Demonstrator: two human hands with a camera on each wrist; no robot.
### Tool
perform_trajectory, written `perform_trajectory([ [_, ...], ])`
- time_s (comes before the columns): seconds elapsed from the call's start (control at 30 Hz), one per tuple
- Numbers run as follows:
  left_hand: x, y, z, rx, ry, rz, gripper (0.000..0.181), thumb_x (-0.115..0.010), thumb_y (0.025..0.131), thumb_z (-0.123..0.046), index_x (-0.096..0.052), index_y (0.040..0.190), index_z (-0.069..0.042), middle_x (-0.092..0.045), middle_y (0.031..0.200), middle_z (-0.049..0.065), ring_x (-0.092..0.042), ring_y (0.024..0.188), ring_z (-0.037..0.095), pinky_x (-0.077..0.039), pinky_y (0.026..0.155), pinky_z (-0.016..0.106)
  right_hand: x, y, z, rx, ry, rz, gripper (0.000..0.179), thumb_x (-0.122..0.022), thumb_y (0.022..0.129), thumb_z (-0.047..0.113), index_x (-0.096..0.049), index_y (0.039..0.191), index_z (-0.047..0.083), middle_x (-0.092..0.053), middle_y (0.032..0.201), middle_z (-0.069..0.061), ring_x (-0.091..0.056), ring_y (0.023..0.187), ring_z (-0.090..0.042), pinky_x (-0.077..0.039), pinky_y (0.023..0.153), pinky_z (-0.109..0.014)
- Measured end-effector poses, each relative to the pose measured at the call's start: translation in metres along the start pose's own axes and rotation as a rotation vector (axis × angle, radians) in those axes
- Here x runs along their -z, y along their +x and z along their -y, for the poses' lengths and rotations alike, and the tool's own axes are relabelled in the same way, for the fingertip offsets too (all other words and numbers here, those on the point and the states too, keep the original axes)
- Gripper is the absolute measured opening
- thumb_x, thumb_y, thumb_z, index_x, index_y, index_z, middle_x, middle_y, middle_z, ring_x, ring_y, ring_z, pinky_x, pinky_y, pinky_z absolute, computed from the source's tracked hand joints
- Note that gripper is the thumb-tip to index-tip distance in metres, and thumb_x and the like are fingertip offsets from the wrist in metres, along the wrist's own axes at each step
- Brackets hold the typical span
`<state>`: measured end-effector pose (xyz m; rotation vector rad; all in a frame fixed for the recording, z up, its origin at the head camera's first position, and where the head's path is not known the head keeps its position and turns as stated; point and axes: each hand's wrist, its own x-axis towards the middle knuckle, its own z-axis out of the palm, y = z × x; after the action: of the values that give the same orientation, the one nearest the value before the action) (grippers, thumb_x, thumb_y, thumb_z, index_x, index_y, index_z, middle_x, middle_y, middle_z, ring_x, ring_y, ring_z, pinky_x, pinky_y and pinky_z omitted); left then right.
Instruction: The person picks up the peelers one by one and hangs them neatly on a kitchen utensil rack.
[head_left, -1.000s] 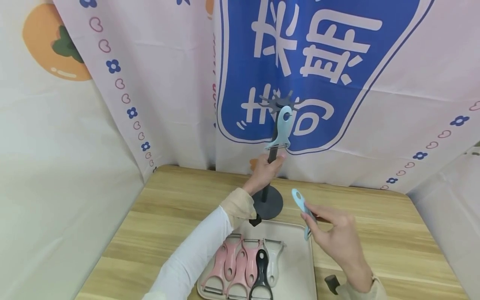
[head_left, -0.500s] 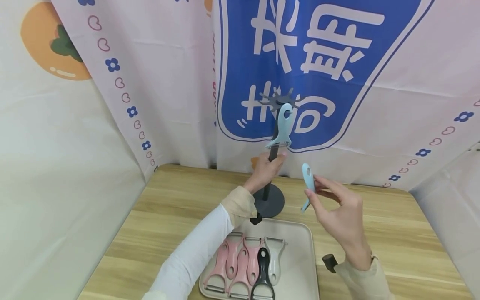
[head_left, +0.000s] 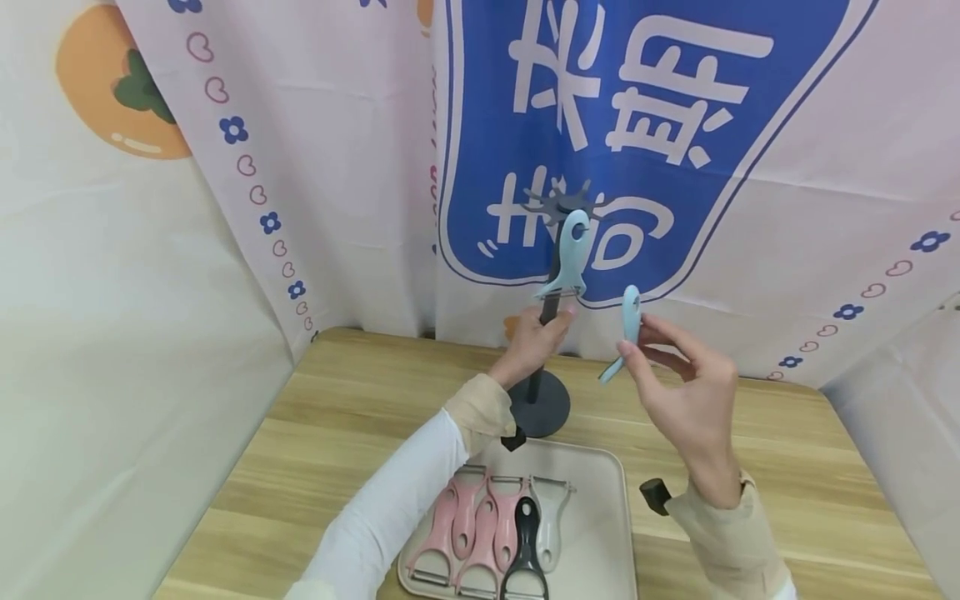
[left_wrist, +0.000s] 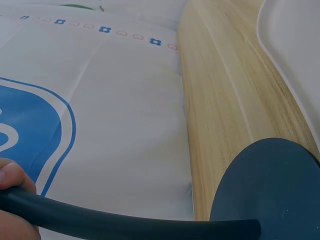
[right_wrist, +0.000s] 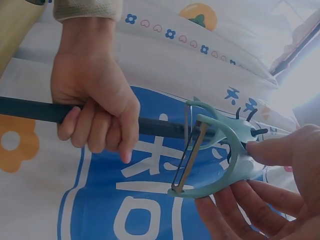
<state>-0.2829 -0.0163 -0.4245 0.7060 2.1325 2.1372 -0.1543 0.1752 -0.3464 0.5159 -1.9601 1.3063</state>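
With one peeler [head_left: 573, 258] hung, the left hand [head_left: 528, 346] grips the stand [head_left: 549, 410], the right hand [head_left: 693, 396] pinches another [head_left: 630, 323], and six [head_left: 528, 533] remain on the tray [head_left: 600, 500].

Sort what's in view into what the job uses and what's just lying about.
Likely for the job:
held blue peeler in right grip
dark stand in left grip
hanging blue peeler
tray with pink peelers, black peeler, white peeler

Probably just around:
printed cloth
wooden table
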Motion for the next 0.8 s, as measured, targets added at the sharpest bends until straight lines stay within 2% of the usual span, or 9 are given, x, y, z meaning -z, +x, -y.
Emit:
perform_trajectory([
  [0.2, 0.0, 0.0, 0.0, -0.016, -0.015, 0.006, 0.054, -0.054, 0.113, -0.032, -0.044, 0.063, -0.014, -0.036, 0.053, -0.007, -0.029, 0.046, 0.012, -0.026, 0.051, 0.029, -0.003, 0.014, 0.005, -0.008, 0.048, -0.061, 0.045, -0.085, 0.082, -0.011, -0.079, 0.124, 0.004, -0.081, 0.109, -0.005, -0.076, 0.096, -0.009, -0.061, 0.083, -0.02],
  [0.57, 0.001, 0.002, -0.001, -0.023, -0.012, 0.01, 0.054, -0.055, 0.112, -0.036, -0.044, 0.064, -0.015, -0.036, 0.053, -0.007, -0.029, 0.046, 0.013, -0.026, 0.05, 0.029, -0.008, 0.039, 0.013, 0.018, 0.053, -0.094, 0.041, -0.086, 0.085, -0.005, -0.079, 0.124, 0.007, -0.08, 0.112, -0.011, -0.076, 0.099, -0.012, -0.06, 0.085, -0.021],
  [0.8, 0.0, 0.0, 0.0, -0.009, -0.013, 0.006, 0.055, -0.055, 0.112, -0.036, -0.043, 0.063, -0.014, -0.034, 0.054, -0.008, -0.027, 0.046, 0.012, -0.025, 0.049, 0.029, -0.01, 0.048, 0.017, 0.02, 0.064, -0.122, 0.038, -0.086, 0.086, -0.004, -0.08, 0.122, 0.006, -0.08, 0.11, -0.005, -0.075, 0.097, -0.012, -0.061, 0.085, -0.021],
])
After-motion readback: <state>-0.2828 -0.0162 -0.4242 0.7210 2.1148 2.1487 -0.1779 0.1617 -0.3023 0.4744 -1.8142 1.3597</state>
